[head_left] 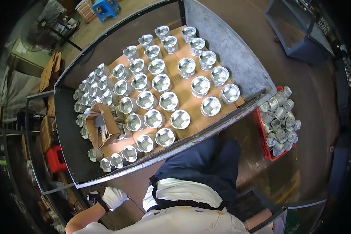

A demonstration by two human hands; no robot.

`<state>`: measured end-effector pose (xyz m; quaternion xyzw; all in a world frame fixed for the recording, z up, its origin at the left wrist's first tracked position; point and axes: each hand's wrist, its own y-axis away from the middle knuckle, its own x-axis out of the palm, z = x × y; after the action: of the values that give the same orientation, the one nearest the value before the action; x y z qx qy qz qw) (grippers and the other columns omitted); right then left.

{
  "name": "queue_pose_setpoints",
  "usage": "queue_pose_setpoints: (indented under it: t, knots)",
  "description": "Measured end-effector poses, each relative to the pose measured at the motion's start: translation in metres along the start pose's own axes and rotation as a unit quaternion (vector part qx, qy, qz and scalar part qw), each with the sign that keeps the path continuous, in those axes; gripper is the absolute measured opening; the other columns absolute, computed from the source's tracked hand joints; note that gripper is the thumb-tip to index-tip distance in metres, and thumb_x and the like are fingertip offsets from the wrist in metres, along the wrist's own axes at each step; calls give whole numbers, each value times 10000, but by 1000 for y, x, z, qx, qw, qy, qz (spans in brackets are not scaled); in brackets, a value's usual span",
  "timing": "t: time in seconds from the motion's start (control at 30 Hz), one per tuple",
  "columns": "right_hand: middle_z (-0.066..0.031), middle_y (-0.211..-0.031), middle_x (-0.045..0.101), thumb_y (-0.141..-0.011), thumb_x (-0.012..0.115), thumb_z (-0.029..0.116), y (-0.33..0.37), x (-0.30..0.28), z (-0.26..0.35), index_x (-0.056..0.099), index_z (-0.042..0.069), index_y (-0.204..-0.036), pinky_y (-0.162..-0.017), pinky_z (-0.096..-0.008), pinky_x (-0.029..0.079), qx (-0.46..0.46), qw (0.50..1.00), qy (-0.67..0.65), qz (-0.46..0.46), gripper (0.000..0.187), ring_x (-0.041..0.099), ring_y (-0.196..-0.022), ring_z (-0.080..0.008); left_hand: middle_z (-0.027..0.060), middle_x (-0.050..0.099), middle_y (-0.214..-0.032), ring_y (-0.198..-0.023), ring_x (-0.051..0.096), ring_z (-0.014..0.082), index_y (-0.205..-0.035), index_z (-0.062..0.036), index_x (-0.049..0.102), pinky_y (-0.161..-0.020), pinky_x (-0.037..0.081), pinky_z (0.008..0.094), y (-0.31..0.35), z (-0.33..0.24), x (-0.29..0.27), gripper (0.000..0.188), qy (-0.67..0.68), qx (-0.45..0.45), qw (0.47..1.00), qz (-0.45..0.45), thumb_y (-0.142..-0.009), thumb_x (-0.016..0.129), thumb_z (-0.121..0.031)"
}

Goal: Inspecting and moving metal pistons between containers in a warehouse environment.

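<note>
My left hand [114, 197], in a white glove with a dark band at the wrist, is at the lower left below the bin's near rim. Its fingers are curled closed; a thin dark cord passes by them, and whatever they grip is too small to make out. Of my right arm only a bit of forearm [258, 220] shows at the lower right; the hand is out of sight. Before me, rows of silvery metal pistons [169, 101] stand upright on brown cardboard [187, 93] in a large grey metal bin [226, 43]. A small open carton [108, 124] with small items sits among them.
A red crate [264, 142] heaped with more pistons [280, 114] stands on the floor to the right. Beyond it is another grey metal bin [288, 31]. A red stool [56, 159] and metal racks are at left; a blue stool [105, 9] and a fan [46, 23] stand farther back.
</note>
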<state>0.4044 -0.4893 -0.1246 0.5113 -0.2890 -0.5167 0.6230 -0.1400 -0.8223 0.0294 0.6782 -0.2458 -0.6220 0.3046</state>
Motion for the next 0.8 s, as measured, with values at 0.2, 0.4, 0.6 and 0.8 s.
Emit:
queue_pose_setpoints:
  t: [0.2, 0.4, 0.6, 0.8]
  knots:
    - [-179, -1188, 662, -888, 525, 342, 6, 23, 2, 688, 67, -1121, -945, -390, 486, -29, 999, 21, 35, 396, 626, -1110, -311, 84, 693, -805, -693, 689, 274, -793, -142, 686, -556, 508, 415, -27, 28, -64, 376, 52, -12, 995, 86, -917, 567, -476]
    - [-179, -1220, 654, -889, 523, 361, -20, 15, -33, 681, 62, -1145, -974, -391, 475, -223, 932, 181, 221, 424, 616, -1139, -319, 112, 686, -919, -881, 676, 306, -1027, -137, 677, -710, 527, 463, -53, 2, -27, 353, 139, 75, 969, 188, -909, 546, -444]
    - [-127, -945, 705, -920, 586, 288, -5, -199, -2, 679, 49, -898, -722, -437, 528, -149, 917, 161, -333, 258, 675, -876, -324, 90, 714, -991, -925, 667, 309, -1145, -129, 695, -845, 503, 414, -79, 9, -155, 454, 218, 132, 861, 440, -845, 650, -467]
    - [-123, -909, 658, -904, 631, 123, 64, -356, 217, 661, 39, -1132, -780, -411, 491, -250, 697, 36, -671, 244, 617, -823, -304, 130, 667, -1218, -1103, 629, 212, -1341, -57, 567, -980, 473, 336, -110, 54, -266, 571, 345, 176, 887, 253, -934, 635, -450]
